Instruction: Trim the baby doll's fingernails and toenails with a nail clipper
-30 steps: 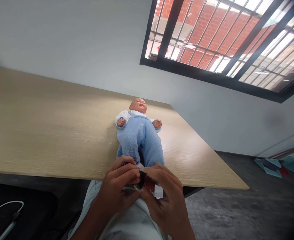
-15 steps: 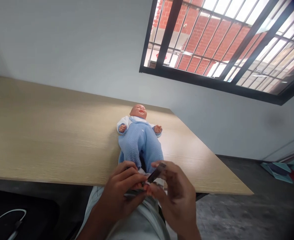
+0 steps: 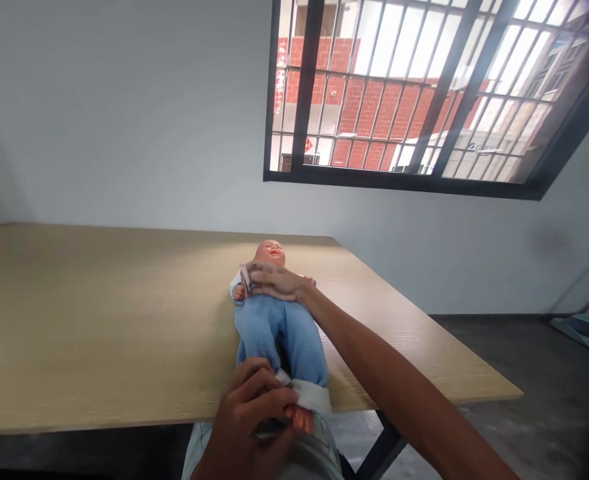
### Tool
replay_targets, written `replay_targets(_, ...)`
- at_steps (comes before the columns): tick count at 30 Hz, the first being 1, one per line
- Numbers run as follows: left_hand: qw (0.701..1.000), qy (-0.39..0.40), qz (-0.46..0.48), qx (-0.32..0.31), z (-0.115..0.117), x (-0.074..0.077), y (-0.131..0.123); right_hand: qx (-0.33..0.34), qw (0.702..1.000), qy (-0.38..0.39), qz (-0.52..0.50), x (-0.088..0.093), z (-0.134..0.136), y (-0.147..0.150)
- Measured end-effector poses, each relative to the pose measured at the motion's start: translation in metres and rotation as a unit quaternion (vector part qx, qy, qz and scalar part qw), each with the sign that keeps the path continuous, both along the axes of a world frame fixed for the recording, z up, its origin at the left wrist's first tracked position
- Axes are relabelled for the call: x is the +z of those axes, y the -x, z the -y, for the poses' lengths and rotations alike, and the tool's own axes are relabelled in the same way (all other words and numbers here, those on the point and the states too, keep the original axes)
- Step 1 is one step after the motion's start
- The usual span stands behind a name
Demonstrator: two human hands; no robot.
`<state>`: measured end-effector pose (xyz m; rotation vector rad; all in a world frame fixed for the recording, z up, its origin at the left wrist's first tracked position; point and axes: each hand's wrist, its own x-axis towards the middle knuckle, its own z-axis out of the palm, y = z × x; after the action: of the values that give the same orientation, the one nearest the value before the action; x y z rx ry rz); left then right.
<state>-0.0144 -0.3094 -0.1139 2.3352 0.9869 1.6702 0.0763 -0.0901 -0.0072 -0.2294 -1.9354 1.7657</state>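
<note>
A baby doll in a blue fleece suit lies face up on the wooden table, feet toward me at the near edge. My right hand reaches out over the doll's chest, fingers pinched on a small flat object beside the doll's arm. My left hand curls around the doll's foot end, next to a bare foot and a white cuff. What lies under its fingers is partly hidden.
A grey wall stands behind the table, with a barred window at upper right. The table's dark leg shows below its near edge. Teal flat pieces lie on the grey floor at far right.
My right hand left the doll's feet and stretched forward to its chest, carrying the small flat object. The left hand stayed at the feet. The view tilted up.
</note>
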Motion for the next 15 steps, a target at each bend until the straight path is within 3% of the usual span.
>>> replay_targets(4, 1.000, 0.019, 0.002, -0.002, 0.000, 0.005, -0.003, 0.037, 0.999, 0.029, -0.004, -0.024, -0.003, -0.001)
replay_targets(8, 1.000, 0.002, -0.009, -0.029, -0.001, 0.011, 0.001, 0.041, 0.999, 0.033, 0.000, -0.023, -0.002, -0.005)
replay_targets(12, 0.993, 0.045, -0.075, -0.081, -0.013, 0.034, 0.035, 0.010, 0.999, 0.021, -0.029, -0.020, -0.001, -0.009)
replay_targets(15, 0.988, 0.086, -0.118, 0.050, -0.042, 0.063, 0.072, -0.023, 0.997, 0.003, -0.071, -0.021, 0.000, -0.012)
